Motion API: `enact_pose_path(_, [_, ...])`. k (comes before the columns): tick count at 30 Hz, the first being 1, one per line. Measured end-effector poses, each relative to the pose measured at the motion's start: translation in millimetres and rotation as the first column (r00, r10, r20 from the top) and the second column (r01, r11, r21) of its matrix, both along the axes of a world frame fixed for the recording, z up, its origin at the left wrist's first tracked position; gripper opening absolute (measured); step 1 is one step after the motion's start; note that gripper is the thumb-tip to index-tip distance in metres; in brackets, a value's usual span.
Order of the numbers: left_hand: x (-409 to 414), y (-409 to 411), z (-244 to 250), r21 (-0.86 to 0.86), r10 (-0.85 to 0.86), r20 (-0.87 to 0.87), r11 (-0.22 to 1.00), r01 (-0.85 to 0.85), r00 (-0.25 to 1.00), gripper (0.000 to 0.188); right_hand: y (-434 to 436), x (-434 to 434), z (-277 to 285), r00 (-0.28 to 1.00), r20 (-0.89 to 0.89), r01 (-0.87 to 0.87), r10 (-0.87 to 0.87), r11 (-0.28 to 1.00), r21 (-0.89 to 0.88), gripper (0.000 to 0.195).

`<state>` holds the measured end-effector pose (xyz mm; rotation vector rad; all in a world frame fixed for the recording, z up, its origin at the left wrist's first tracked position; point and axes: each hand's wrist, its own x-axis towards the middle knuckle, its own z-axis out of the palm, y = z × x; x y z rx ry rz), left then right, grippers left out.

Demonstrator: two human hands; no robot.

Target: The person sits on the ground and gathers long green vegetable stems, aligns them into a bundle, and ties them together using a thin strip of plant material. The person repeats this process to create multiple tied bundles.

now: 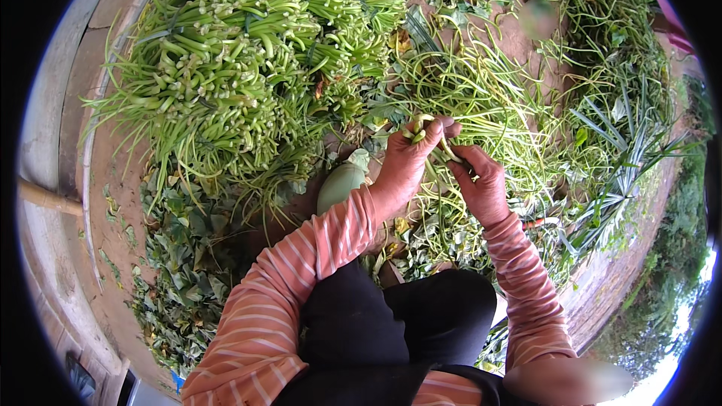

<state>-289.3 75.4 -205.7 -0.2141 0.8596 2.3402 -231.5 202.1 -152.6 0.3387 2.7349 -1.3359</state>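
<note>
Several pale green stems (pixel 419 131) are gripped in my left hand (pixel 410 152), their cut ends poking out above the thumb. My right hand (pixel 482 183) pinches one stem (pixel 447 149) between thumb and fingers, just right of and below the left hand. Beneath both hands spreads a loose heap of long, thin green stems (pixel 479 90). To the upper left stands a big pile of bundled green stems (pixel 225 62), cut ends facing up, some bound with dark green strips.
Stripped leaves (pixel 186 270) cover the ground at the lower left. Long pointed leaf blades (pixel 615 180) lie at the right, near a red-handled tool (pixel 540 223). A green shoe (pixel 341 186) shows below the pile. More vines (pixel 615 56) lie at the upper right.
</note>
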Motion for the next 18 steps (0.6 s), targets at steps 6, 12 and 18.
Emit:
enact_pose_path(6, [-12, -8, 10, 0.138, 0.054, 0.12, 0.988, -0.07, 0.991, 0.022, 46, 32, -25, 0.988, 0.137, 0.051, -0.068, 0.991, 0.121, 0.021])
enact_pose_path(12, [-12, -6, 8, 0.138, -0.012, 0.046, 0.99, 0.005, 0.999, 0.015, 114, 49, -40, 0.781, 0.623, -0.379, 0.045, 0.826, 0.416, 0.034])
enact_pose_path(18, [-5, -8, 9, -0.076, -0.076, 0.017, 0.994, 0.077, 0.997, 0.017, 117, 5, -54, 0.914, 0.407, -0.204, -0.007, 0.858, 0.472, 0.029])
